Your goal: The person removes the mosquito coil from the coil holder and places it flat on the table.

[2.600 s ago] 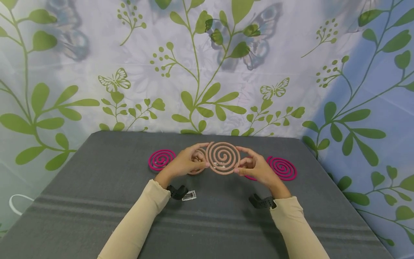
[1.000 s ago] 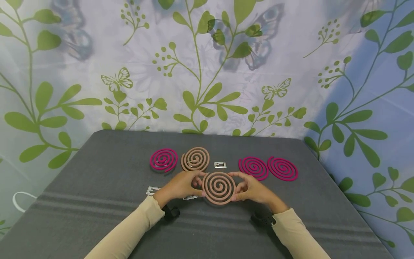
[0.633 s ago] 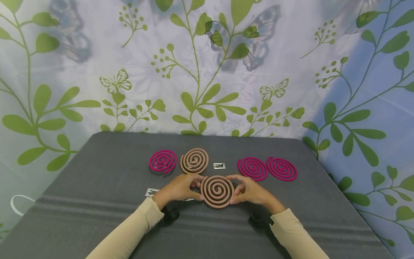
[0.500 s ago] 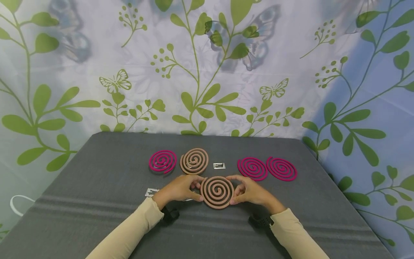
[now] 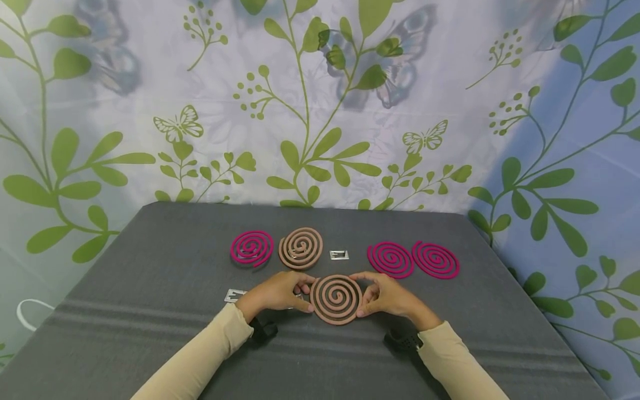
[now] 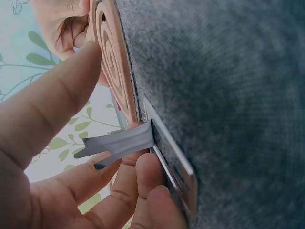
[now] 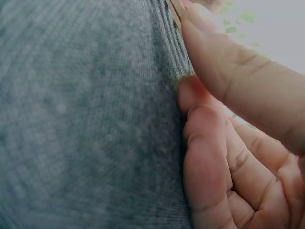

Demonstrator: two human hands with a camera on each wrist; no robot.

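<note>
A tan mosquito coil [image 5: 338,297] lies flat, close over the grey table near its middle. My left hand [image 5: 277,291] pinches its left rim between thumb and fingers. The right rim is pinched by my right hand [image 5: 392,296]. In the left wrist view the coil [image 6: 110,59] shows edge-on, and a metal coil stand [image 6: 119,143] with a raised forked tab is at the left fingertips. That stand is mostly hidden by the hand in the head view. The right wrist view shows the right hand's curled fingers [image 7: 207,167] against the cloth.
Behind the hands, a pink coil [image 5: 251,248] and another tan coil [image 5: 301,248] sit over metal stands. A bare stand [image 5: 339,255] lies beside them, and another stand [image 5: 234,295] by the left wrist. Two pink coils [image 5: 392,259] lie at right. A patterned curtain [image 5: 320,111] hangs behind.
Both hands have brought the tan coil from above the back row toward the front and lowered it close to the table. Over the last half second it has shifted only slightly.
</note>
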